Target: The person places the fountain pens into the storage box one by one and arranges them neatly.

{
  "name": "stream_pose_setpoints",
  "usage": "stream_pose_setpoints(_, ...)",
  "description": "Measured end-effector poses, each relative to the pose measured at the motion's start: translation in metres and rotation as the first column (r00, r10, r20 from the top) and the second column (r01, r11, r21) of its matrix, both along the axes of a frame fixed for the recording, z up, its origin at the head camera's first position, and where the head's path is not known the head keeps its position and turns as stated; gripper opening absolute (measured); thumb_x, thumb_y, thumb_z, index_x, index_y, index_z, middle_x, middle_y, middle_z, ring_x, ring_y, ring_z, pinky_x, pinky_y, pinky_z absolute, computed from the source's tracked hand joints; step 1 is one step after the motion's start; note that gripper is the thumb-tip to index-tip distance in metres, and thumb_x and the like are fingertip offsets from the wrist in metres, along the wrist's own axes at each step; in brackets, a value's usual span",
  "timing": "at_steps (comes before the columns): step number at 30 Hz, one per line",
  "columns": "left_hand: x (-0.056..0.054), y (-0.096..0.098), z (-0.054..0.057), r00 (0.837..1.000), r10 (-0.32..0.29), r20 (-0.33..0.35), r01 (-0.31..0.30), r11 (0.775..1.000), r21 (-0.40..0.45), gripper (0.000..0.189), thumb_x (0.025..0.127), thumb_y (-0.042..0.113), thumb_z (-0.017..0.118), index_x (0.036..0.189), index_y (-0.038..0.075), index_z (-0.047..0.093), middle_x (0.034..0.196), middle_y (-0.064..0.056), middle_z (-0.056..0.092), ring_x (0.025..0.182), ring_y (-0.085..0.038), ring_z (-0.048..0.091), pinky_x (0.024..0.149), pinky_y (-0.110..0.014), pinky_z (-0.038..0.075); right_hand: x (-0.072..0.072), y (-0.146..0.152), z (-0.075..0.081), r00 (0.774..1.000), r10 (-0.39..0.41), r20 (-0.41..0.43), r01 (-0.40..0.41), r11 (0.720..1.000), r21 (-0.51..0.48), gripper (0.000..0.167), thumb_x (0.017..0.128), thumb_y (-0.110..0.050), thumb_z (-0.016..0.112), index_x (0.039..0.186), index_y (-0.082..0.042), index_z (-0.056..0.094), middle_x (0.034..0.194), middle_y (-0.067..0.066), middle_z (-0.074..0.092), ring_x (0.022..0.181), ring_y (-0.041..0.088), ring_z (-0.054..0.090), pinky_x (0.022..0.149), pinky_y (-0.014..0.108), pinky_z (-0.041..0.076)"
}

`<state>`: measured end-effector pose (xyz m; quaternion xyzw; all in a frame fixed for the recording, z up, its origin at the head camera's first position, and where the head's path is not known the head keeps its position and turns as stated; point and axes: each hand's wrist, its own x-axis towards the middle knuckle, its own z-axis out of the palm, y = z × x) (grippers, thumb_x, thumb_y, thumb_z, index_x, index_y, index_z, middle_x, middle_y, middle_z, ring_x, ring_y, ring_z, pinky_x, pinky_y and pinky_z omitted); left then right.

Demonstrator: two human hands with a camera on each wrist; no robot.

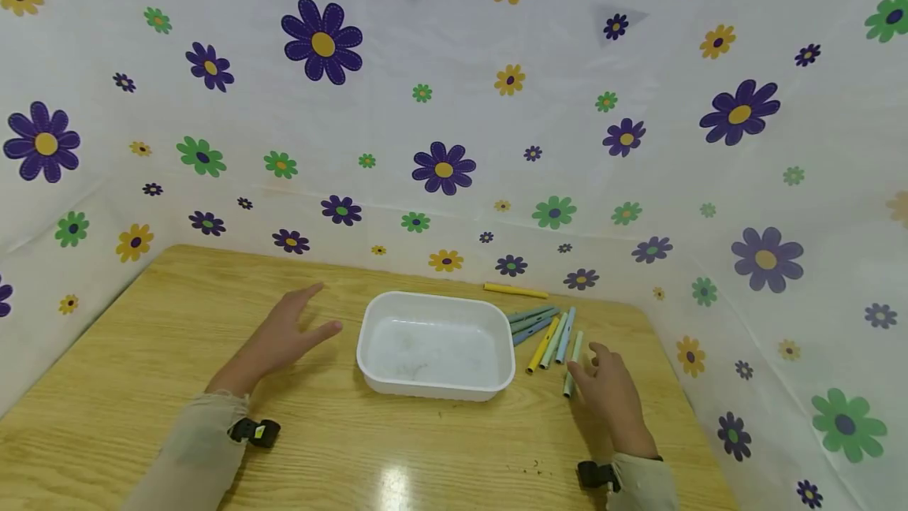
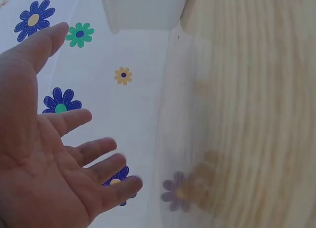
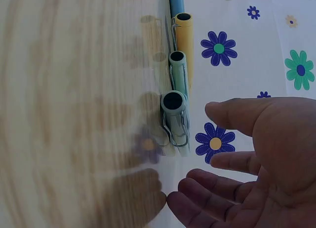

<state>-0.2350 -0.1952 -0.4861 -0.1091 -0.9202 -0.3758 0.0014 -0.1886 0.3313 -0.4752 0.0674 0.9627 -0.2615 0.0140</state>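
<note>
My left hand [image 1: 280, 341] is held over the table left of a white plastic tub [image 1: 436, 391], its fingers spread with nothing in them. In the left wrist view the palm and fingers show bare. My right hand [image 1: 612, 394] hovers beside the nearest pale green pen-like tube [image 1: 574, 361], thumb and fingers apart. The right wrist view shows that tube [image 3: 176, 120] with a hollow end and a bent wire clip, just left of the fingertips. Behind it lie a green tube [image 3: 178, 72], a yellow one [image 3: 184, 40] and a blue one [image 3: 176, 3].
More blue-grey and green tubes [image 1: 532, 322] lie against the tub's right side. One yellow tube [image 1: 515, 290] lies apart at the table's back edge. Flowered white sheeting [image 1: 454, 109] walls in the back and sides of the wooden table [image 1: 333, 456]. Dark crumbs [image 1: 535, 468] lie in front.
</note>
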Motion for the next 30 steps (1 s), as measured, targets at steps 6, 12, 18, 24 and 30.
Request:
stream_pose_setpoints(6,0.001,0.008,-0.001,0.996,-0.039,0.075,0.029,0.990,0.137,0.086,0.099,0.049,0.067,0.163,0.008,0.027,0.162,-0.027,0.033,0.143,-0.051,0.038,0.111,-0.068,0.042,-0.004,0.002,-0.003,1.000,0.002,0.007,-0.002,1.000,0.002,0.068,0.104,-0.034,0.061,0.150,0.011,0.039,0.128,0.034,0.060,0.110,0.045,0.063,0.086,0.060,0.056)
stream_pose_setpoints(12,0.000,0.018,-0.005,0.961,-0.130,0.244,0.044,0.943,0.330,0.085,0.099,0.043,0.070,0.164,0.012,0.025,0.161,-0.027,0.034,0.143,-0.048,0.040,0.104,-0.056,0.054,-0.003,0.001,-0.004,0.999,0.000,0.038,0.001,1.000,-0.013,0.062,0.104,-0.033,0.060,0.146,0.010,0.044,0.120,0.030,0.066,0.096,0.036,0.067,0.077,0.052,0.058)
stream_pose_setpoints(18,0.001,0.027,-0.008,0.911,-0.247,0.331,0.039,0.849,0.526,0.081,0.101,0.032,0.070,0.163,0.007,0.024,0.159,-0.030,0.032,0.140,-0.049,0.043,0.095,-0.046,0.061,0.000,0.000,-0.003,0.998,-0.004,0.065,0.006,0.999,-0.037,0.060,0.105,-0.035,0.060,0.145,0.008,0.046,0.123,0.031,0.064,0.095,0.033,0.068,0.073,0.048,0.058)
stream_pose_setpoints(24,0.004,0.033,-0.011,0.892,-0.276,0.358,0.011,0.805,0.593,0.081,0.101,0.031,0.070,0.163,0.007,0.024,0.158,-0.031,0.034,0.136,-0.047,0.048,0.093,-0.049,0.062,-0.001,-0.001,-0.005,0.997,0.004,0.075,0.002,0.998,-0.070,0.061,0.105,-0.038,0.059,0.144,0.007,0.047,0.127,0.032,0.062,0.101,0.037,0.066,0.073,0.048,0.058)
stream_pose_setpoints(30,0.004,0.039,-0.014,0.884,-0.285,0.371,0.000,0.793,0.609,0.079,0.100,0.029,0.071,0.162,0.008,0.027,0.153,-0.029,0.041,0.128,-0.040,0.057,0.095,-0.050,0.061,-0.003,0.003,-0.006,0.996,0.016,0.092,-0.008,0.996,-0.084,0.061,0.106,-0.038,0.057,0.145,0.008,0.046,0.132,0.035,0.059,0.112,0.045,0.063,0.081,0.054,0.058)
